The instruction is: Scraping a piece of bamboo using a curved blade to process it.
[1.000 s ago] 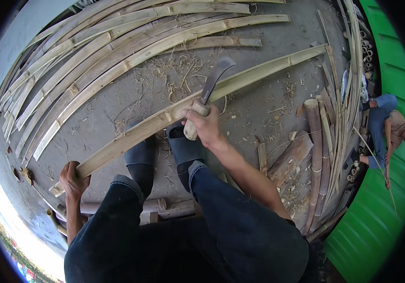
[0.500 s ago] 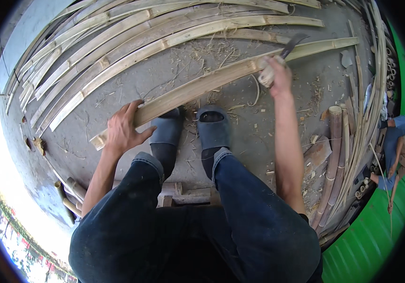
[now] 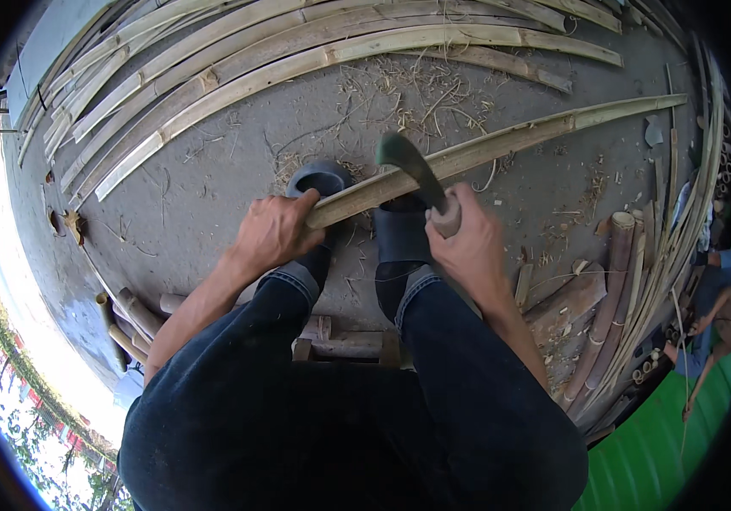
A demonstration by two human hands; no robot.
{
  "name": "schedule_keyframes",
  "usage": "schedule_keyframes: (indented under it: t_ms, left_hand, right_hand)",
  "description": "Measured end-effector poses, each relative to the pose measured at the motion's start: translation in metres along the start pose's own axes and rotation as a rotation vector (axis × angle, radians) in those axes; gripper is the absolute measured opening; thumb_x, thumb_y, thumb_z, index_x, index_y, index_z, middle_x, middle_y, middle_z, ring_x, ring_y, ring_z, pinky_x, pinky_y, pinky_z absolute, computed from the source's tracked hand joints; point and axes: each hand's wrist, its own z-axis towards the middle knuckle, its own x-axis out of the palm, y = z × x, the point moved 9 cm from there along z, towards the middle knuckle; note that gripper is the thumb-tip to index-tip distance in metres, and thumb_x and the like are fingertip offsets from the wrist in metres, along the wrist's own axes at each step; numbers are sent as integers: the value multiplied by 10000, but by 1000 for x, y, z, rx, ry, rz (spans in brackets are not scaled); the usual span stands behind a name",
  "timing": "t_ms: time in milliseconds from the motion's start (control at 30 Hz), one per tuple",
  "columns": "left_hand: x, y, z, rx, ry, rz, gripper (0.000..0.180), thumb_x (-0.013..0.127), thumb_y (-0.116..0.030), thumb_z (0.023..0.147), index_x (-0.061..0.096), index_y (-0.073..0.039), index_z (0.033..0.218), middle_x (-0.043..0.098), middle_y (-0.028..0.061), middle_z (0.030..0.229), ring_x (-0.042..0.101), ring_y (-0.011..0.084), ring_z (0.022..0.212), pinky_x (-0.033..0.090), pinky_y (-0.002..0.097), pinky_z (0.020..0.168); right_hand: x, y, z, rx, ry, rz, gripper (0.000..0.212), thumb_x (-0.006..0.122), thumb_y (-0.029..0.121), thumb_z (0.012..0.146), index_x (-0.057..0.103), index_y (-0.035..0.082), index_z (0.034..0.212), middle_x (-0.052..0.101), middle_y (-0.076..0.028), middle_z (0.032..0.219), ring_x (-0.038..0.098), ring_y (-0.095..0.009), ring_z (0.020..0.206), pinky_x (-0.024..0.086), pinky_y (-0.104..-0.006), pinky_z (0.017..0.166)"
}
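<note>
The right hand (image 3: 472,243) has come back along the bamboo strip (image 3: 523,139) since half a second ago, when it was well out toward the far end; it is now near the left hand (image 3: 272,230), just above the right sandal (image 3: 404,237). It is clamped around the pale handle of the curved knife (image 3: 417,175), whose slightly blurred blade has swung from pointing up and right to pointing up and left. The blade crosses in front of the strip, but whether its edge touches the bamboo I cannot tell. The left hand, which lay spread over the strip with its thumb apart, is now closed on the near end, beside the left sandal (image 3: 324,175); the short length that stuck out past it is out of sight. The strip runs up to the right from that grip, over the sandals, its far end above the floor (image 3: 237,162) at the right. Everything in view has shifted a little to the right. The split strips (image 3: 357,44) keep their arrangement at the top, with the shavings (image 3: 433,95) just below them. The upright-looking bamboo poles (image 3: 614,281) remain at the right, and a co-worker (image 3: 710,319) is still at the rim.
</note>
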Motion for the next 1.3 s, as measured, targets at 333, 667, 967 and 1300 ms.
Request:
schedule_keyframes:
  t_ms: [333,667,967,1300]
  left_hand:
    - [-1,-61,23,114,21,-23,395,784,-271,872,546,-87,1129,694,174,755,720,420,746,574,533,660]
    - [13,-44,15,34,132,-88,455,829,-295,808,562,-72,1101,707,217,798,722,450,805,578,558,731]
    - [19,-43,20,0,101,-69,451,819,-295,803,578,-60,1102,706,230,794,712,477,821,572,573,749]
    - [12,-40,13,-40,101,-59,511,832,-314,793,593,-50,1158,720,235,833,716,475,848,560,580,812]
  right_hand:
    - [-198,-219,49,348,-484,-466,304,766,204,818,700,43,1067,748,-239,939,721,-463,907,574,-509,812]
    - [-127,-144,57,224,-156,-437,273,749,209,798,662,53,1004,727,-269,865,706,-496,843,569,-544,776]
    - [-53,-71,20,84,38,-382,257,760,193,772,653,55,960,704,-245,777,705,-476,799,568,-545,769]
    - [-95,-105,29,226,54,-415,236,720,192,805,698,36,981,743,-257,911,722,-475,912,569,-561,823]
